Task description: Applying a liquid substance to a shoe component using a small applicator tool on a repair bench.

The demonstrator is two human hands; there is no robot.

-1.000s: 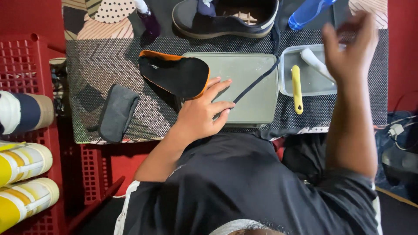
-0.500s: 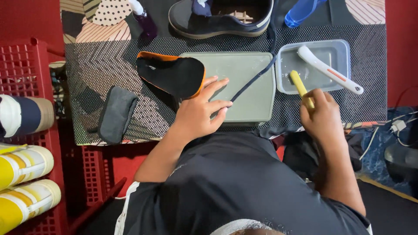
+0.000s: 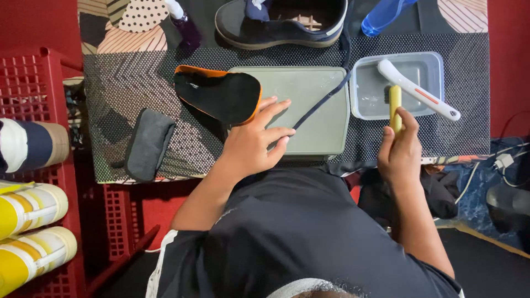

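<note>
Gripping the near end of a small yellow brush (image 3: 394, 105) with curled fingers, the right hand (image 3: 400, 154) is holding it over the edge of the clear plastic tub (image 3: 364, 88), beside a white brush (image 3: 419, 91). The left hand (image 3: 254, 143) is lying flat and open on the grey tray (image 3: 309, 110), pinning the dark shoelace (image 3: 320, 102) next to the black insole (image 3: 218, 94). The yellow brush is looking light, hard and maybe wet and slippery, so its bare handle end is the best place to hold.

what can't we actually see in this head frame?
- Yellow brush: lower end hidden in the right hand; bristles not visible.
- Shoe and blue bottle: cut off by the top edge.
- Tray: near corner covered by the left hand, left part by the insole.
</note>
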